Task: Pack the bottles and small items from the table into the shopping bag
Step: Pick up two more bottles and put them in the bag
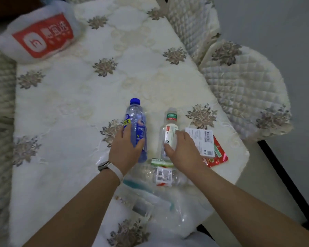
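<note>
Left hand curled around blue bottle, right hand curled around white-labelled bottle

The left hand covers the lower left side of the blue bottle, so the near part of its label cannot be read. The right hand hides the near right side of the clear bottle and the near left corner of the white card. That card in turn hides most of the red packet. The lying bottle near the wrists is blurred, its ends unclear. The transparent bags nearest the camera are blurred and their contents cannot be told. The shopping bag at far left is blurred, its print illegible, its top cut off.
</note>
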`<action>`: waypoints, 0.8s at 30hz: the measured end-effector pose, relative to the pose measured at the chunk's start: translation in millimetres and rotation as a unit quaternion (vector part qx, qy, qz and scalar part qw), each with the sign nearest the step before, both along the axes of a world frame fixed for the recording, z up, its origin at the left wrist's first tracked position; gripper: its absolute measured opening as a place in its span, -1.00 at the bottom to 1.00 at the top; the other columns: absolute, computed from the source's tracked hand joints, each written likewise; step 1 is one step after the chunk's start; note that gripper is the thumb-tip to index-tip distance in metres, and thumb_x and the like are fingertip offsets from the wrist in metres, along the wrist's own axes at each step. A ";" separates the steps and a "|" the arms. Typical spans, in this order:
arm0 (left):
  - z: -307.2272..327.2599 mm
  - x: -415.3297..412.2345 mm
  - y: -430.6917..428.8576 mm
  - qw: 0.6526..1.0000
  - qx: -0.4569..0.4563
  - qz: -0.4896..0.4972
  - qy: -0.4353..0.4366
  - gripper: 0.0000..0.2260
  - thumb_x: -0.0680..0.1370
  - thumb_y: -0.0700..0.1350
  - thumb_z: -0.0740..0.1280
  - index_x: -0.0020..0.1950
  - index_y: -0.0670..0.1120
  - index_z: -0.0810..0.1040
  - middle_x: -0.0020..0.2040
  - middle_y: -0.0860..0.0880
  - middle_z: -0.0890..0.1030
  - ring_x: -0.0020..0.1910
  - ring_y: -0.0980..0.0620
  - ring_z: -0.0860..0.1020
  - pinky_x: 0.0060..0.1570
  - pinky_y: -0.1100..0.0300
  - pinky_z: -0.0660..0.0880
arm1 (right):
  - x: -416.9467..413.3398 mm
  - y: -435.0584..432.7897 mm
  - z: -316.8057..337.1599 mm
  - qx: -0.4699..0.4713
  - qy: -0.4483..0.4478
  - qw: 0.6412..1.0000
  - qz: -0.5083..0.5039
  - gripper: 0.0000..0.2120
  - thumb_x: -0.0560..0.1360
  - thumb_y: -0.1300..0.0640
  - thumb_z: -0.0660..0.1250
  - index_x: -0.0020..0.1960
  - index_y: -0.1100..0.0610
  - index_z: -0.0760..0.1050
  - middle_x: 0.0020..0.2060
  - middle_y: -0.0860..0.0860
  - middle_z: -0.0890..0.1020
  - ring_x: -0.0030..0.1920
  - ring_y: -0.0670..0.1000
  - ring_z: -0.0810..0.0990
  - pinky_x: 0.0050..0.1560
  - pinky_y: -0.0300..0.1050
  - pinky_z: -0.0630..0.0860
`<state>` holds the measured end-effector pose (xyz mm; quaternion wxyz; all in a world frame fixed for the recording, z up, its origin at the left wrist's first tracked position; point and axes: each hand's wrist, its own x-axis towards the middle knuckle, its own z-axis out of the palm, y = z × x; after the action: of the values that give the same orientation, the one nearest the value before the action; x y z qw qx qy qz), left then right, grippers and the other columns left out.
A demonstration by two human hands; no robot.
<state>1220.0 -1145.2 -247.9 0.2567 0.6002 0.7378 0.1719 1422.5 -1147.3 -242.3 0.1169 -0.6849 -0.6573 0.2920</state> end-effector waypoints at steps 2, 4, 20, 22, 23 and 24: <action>-2.5 6.0 8.9 0.999 -0.025 0.041 -0.005 -0.31 0.51 0.07 0.40 0.55 -0.07 0.19 0.43 -0.10 0.34 0.37 -0.08 0.38 0.27 0.08 0.39 | -1.5 13.6 -6.1 -0.011 0.027 1.000 -0.007 -0.33 0.51 -0.14 0.31 0.49 0.13 0.18 0.24 0.09 0.39 0.19 0.09 0.44 0.12 0.00 0.43; -3.2 10.7 15.5 0.995 -0.049 0.079 -0.026 -0.26 0.46 0.09 0.45 0.54 -0.04 0.20 0.40 -0.06 0.39 0.32 -0.03 0.43 0.21 0.10 0.42 | -3.3 26.7 -9.5 -0.026 0.051 0.998 -0.016 -0.25 0.48 -0.11 0.37 0.52 0.13 0.13 0.28 0.10 0.37 0.23 0.10 0.42 0.15 0.00 0.41; 7.7 26.4 32.0 0.958 -0.128 0.240 -0.088 -0.46 0.33 0.08 0.55 0.18 0.16 0.32 -0.08 0.19 0.53 -0.17 0.19 0.54 -0.26 0.25 0.42 | -10.6 79.6 -19.4 -0.119 0.015 0.986 0.112 -0.22 0.33 -0.14 0.44 0.38 0.15 0.18 0.12 0.10 0.40 0.09 0.13 0.46 -0.09 -0.06 0.36; 11.2 28.6 28.3 0.960 -0.120 0.238 -0.089 -0.46 0.35 0.05 0.55 0.17 0.18 0.31 -0.10 0.26 0.50 -0.19 0.28 0.51 -0.28 0.31 0.40 | -8.9 80.4 -18.3 -0.123 0.024 0.986 0.111 -0.24 0.32 -0.11 0.44 0.38 0.13 0.19 0.10 0.09 0.41 0.08 0.13 0.47 -0.10 -0.07 0.35; 12.4 29.2 25.6 0.960 -0.115 0.239 -0.089 -0.46 0.35 0.05 0.55 0.17 0.19 0.31 -0.09 0.24 0.51 -0.17 0.27 0.52 -0.26 0.31 0.42 | -8.1 80.0 -17.5 -0.123 0.030 0.986 0.107 -0.25 0.32 -0.09 0.44 0.37 0.13 0.20 0.09 0.08 0.42 0.07 0.13 0.48 -0.11 -0.07 0.36; 13.7 29.2 22.6 0.960 -0.108 0.241 -0.089 -0.46 0.34 0.06 0.55 0.19 0.18 0.33 -0.06 0.20 0.54 -0.15 0.22 0.55 -0.22 0.27 0.47 | -7.3 79.2 -16.7 -0.123 0.040 0.986 0.102 -0.26 0.32 -0.08 0.44 0.37 0.12 0.21 0.08 0.08 0.43 0.06 0.13 0.49 -0.11 -0.08 0.36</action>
<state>1249.1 -1122.6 -234.2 0.3356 0.3552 0.8491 0.2008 1415.2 -1068.1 -259.0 0.0273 -0.6116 -0.6772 0.4082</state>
